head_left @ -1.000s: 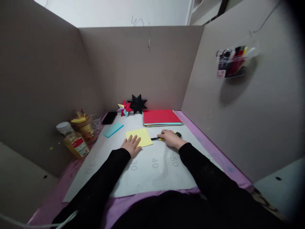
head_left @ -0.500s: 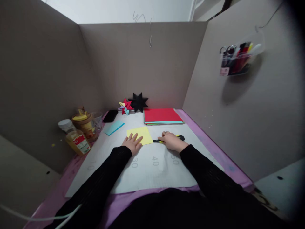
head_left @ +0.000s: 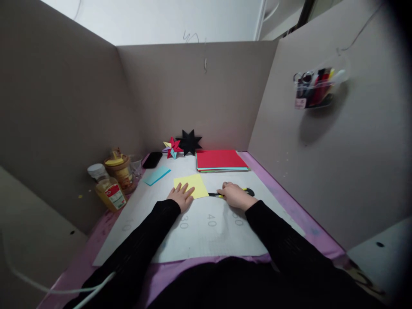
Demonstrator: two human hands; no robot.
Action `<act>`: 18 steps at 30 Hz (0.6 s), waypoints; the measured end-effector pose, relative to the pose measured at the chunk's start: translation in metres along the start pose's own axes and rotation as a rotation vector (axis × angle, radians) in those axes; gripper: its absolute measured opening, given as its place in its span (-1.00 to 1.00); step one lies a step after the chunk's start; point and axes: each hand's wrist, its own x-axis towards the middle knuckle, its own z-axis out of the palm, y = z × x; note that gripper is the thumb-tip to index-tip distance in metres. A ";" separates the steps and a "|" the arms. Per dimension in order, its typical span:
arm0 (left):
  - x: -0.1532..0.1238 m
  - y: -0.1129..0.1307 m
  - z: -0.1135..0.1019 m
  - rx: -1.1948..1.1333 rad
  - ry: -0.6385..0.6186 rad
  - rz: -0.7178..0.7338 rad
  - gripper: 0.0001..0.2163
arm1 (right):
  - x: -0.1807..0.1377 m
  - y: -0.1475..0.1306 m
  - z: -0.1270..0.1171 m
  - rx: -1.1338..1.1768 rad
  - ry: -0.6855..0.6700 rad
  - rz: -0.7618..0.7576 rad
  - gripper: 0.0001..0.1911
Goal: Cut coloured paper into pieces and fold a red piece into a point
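Observation:
My left hand (head_left: 181, 197) lies with fingers spread on a yellow square of paper (head_left: 196, 183), pressing its left part against the white mat (head_left: 199, 240). My right hand (head_left: 236, 195) is closed around a black and yellow utility knife (head_left: 249, 192). The knife lies low and almost level over the mat. Its dark front end points left and meets the right corner of the yellow paper; whether the blade touches the sheet I cannot tell. My right fingers hide the knife's middle.
Behind my hands are a stack of coloured paper (head_left: 222, 159), a black paper star (head_left: 189, 142) and a multicoloured star (head_left: 173, 147). Folded blue paper (head_left: 157, 176), a phone (head_left: 152, 160) and a glue bottle (head_left: 109, 191) are leftward. A tool holder (head_left: 313, 92) hangs on the right wall.
My right hand has drawn the utility knife slightly to the right relative to the yellow paper. My left hand stays spread on the sheet. The whole view has shifted a little.

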 end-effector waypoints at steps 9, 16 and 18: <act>-0.002 -0.001 -0.002 0.004 -0.013 -0.009 -0.52 | 0.001 0.002 0.002 0.011 0.039 -0.028 -0.73; -0.004 -0.002 -0.003 0.016 0.001 -0.008 -0.52 | 0.002 -0.006 -0.002 0.009 0.048 -0.013 -0.75; -0.004 -0.001 -0.004 0.015 -0.011 -0.014 -0.51 | 0.002 -0.008 -0.005 0.009 0.044 -0.015 -0.75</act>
